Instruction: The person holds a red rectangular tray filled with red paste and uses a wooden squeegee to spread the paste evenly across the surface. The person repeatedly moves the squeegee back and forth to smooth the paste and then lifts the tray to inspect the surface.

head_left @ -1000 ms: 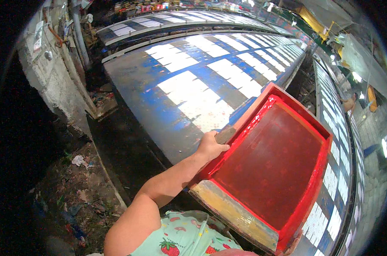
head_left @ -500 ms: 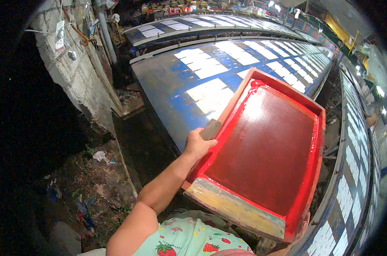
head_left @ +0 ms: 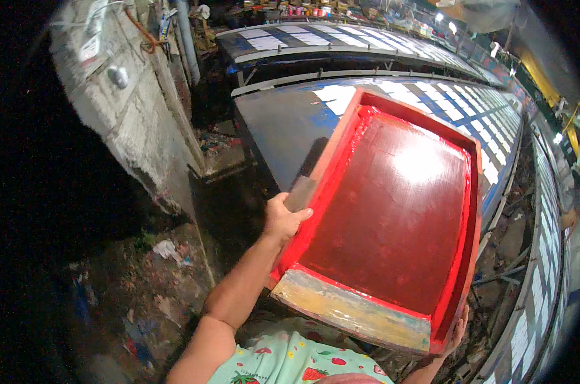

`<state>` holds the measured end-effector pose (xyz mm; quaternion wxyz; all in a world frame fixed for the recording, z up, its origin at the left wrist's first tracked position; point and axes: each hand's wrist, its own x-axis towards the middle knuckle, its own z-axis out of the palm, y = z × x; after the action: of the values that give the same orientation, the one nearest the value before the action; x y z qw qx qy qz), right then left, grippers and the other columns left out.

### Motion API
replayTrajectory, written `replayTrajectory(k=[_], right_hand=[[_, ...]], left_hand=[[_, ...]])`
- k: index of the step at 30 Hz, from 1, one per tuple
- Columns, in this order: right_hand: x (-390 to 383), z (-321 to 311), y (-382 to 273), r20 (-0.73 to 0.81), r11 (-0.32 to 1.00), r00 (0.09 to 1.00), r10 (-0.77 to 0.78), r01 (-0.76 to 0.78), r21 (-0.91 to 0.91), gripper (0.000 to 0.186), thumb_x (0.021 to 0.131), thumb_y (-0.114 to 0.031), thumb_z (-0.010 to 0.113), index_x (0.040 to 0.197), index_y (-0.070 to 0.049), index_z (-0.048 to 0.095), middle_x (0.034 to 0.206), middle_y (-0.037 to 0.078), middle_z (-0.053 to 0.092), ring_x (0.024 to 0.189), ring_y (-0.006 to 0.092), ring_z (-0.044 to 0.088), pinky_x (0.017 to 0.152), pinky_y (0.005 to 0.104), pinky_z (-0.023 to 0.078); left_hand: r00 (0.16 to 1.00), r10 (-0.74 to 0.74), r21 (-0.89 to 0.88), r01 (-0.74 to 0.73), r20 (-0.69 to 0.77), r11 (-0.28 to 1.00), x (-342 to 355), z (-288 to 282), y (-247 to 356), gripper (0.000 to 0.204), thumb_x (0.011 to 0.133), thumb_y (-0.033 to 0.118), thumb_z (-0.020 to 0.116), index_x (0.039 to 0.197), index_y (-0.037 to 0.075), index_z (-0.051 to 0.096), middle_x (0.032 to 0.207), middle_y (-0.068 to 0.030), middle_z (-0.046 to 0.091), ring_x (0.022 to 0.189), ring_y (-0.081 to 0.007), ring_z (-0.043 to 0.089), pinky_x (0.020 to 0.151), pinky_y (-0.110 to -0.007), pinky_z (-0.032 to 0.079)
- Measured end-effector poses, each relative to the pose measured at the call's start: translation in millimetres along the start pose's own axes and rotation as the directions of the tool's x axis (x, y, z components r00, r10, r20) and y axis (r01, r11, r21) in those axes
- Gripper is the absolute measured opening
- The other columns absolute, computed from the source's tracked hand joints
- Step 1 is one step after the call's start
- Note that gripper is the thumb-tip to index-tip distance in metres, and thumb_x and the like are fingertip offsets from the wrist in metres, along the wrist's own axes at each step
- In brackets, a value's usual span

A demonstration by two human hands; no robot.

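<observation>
A screen printing frame [head_left: 382,211] with red-painted sides is held up in front of me, tilted. Wet red ink lines the edges of its dark red mesh, and a yellowish scuffed strip [head_left: 350,312] runs along the near side. My left hand [head_left: 285,217] grips the left side, its thumb over the rim, against a grey-brown block [head_left: 301,194] fixed or held there; which, I cannot tell. At the near right corner my right hand [head_left: 457,334] supports the frame from the outside, its fingers partly hidden behind it.
Behind the frame stretches a long printing table [head_left: 270,128] with rows of white pieces. A second such table [head_left: 258,41] lies beyond it, another [head_left: 539,269] to the right. A rough block wall [head_left: 123,96] stands at left, above littered ground [head_left: 168,301].
The frame has come slightly left and up in view, and the glare on its mesh has shifted right. Tables and wall appear farther right. Both hands keep their hold.
</observation>
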<state>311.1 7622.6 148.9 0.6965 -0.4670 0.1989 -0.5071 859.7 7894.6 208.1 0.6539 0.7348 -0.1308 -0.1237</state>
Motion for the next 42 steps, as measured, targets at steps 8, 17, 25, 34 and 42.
replayTrajectory(k=[8, 17, 25, 34, 42], right_hand=[[52, 238, 117, -0.019, 0.992, 0.994, 0.106, -0.105, 0.066, 0.071, 0.113, -0.022, 0.066, 0.171, 0.004, 0.035, 0.169, 0.025, 0.051, 0.149, 0.0375, 0.061, 0.127, 0.0573, 0.049], [148, 368, 202, 0.070, 0.980, 0.995, 0.076, -0.088, 0.177, 0.072, 0.111, -0.019, 0.071, 0.171, 0.001, 0.037, 0.167, 0.027, 0.054, 0.145, 0.0398, 0.065, 0.123, 0.0587, 0.054], [241, 461, 322, 0.023, 0.982, 1.000, -0.009, 0.004, 0.186, 0.072, 0.112, -0.019, 0.068, 0.172, -0.001, 0.033, 0.167, 0.029, 0.052, 0.146, 0.0407, 0.064, 0.123, 0.0601, 0.054], [320, 581, 368, -0.029, 0.991, 1.000, -0.008, 0.012, 0.131, 0.072, 0.113, -0.021, 0.067, 0.173, 0.000, 0.033, 0.163, 0.028, 0.056, 0.143, 0.0399, 0.066, 0.122, 0.0612, 0.054], [292, 717, 369, -0.256, 0.988, 0.954, -0.155, 0.143, -0.065, 0.073, 0.109, -0.019, 0.072, 0.169, 0.002, 0.035, 0.160, 0.029, 0.060, 0.140, 0.0409, 0.068, 0.119, 0.0600, 0.057]], left_hand=[[0.999, -0.043, 0.008, 0.043, -0.009, 0.999, 187, -180, 10, 0.041, 0.084, 0.004, 0.094, 0.121, -0.002, 0.078, 0.112, -0.0077, 0.083, 0.098, -0.0186, 0.077, 0.093, -0.037, 0.061], [0.996, 0.049, 0.023, -0.047, -0.080, 0.999, 333, -244, 16, 0.048, 0.086, 0.001, 0.093, 0.130, -0.003, 0.073, 0.119, -0.0104, 0.082, 0.103, -0.0208, 0.078, 0.099, -0.038, 0.061], [0.999, 0.048, -0.038, -0.048, 0.004, 0.998, 523, -251, 27, 0.039, 0.086, 0.001, 0.093, 0.122, 0.000, 0.077, 0.114, -0.0063, 0.083, 0.099, -0.0190, 0.078, 0.094, -0.036, 0.060], [0.997, 0.053, -0.029, -0.052, 0.054, 0.998, 704, -274, 38, 0.042, 0.085, 0.004, 0.094, 0.122, -0.003, 0.078, 0.113, -0.0106, 0.084, 0.099, -0.0201, 0.078, 0.094, -0.036, 0.060], [0.955, 0.048, -0.121, -0.013, 0.293, 0.993, 861, -251, 11, 0.046, 0.083, 0.007, 0.096, 0.124, -0.002, 0.078, 0.115, -0.0107, 0.084, 0.100, -0.0207, 0.079, 0.096, -0.038, 0.060]])
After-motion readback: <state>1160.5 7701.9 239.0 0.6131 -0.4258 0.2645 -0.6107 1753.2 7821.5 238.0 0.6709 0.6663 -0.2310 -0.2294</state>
